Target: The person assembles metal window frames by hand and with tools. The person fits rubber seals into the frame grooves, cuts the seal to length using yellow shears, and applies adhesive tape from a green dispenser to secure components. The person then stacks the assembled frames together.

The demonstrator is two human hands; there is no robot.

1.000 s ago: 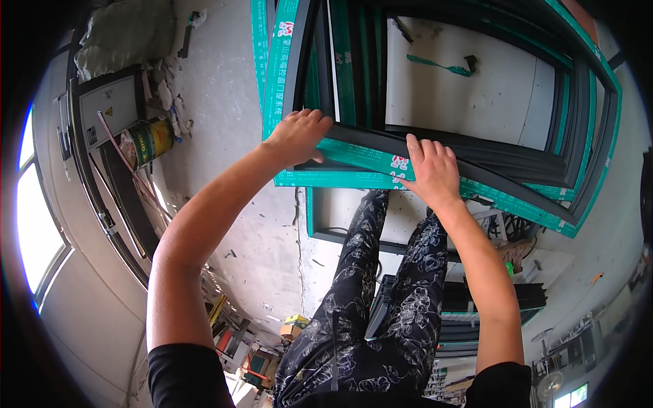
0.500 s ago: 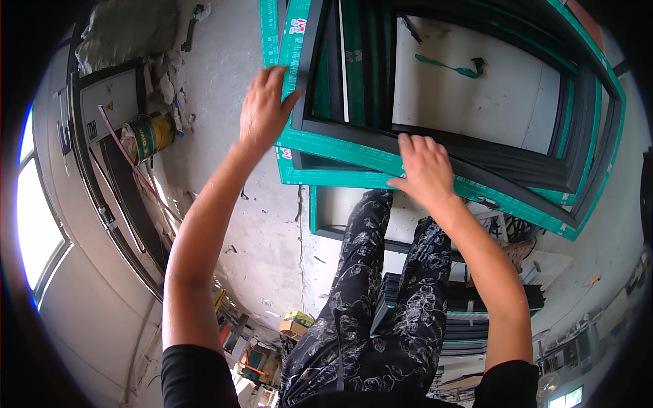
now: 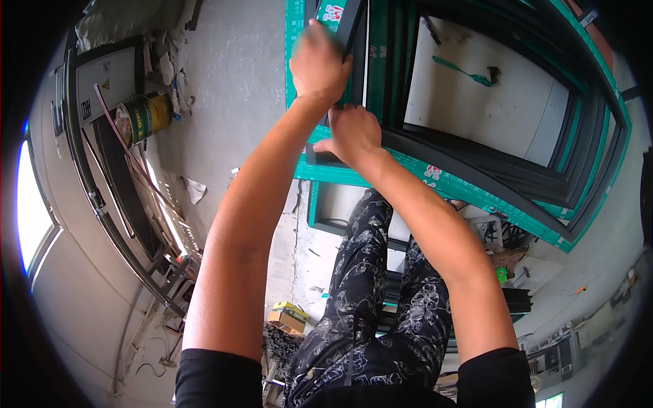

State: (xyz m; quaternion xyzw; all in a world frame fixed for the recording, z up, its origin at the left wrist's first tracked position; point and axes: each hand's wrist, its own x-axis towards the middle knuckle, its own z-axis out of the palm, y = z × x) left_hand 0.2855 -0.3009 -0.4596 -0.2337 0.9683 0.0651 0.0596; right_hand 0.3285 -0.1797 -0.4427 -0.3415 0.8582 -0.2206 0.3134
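A large dark window frame (image 3: 476, 170) with green protective film lies flat in front of me. My left hand (image 3: 316, 64) grips its left upright member near the corner, fingers wrapped over the dark profile. My right hand (image 3: 354, 132) presses on the frame's near-left corner, just below the left hand. Inside the frame, a green strip with a small dark piece (image 3: 476, 73) rests on the grey floor. My legs in patterned black trousers (image 3: 381, 306) stand below the frame.
A yellow and green tin can (image 3: 143, 115) lies on the concrete floor at left, beside long dark metal profiles (image 3: 115, 197). A grey panel (image 3: 109, 75) sits at upper left. Cardboard boxes (image 3: 286, 316) and stacked dark profiles (image 3: 510, 299) lie near my legs.
My left hand has moved up along the frame's left side. My right hand has slid left from the near rail's middle to the near-left corner.
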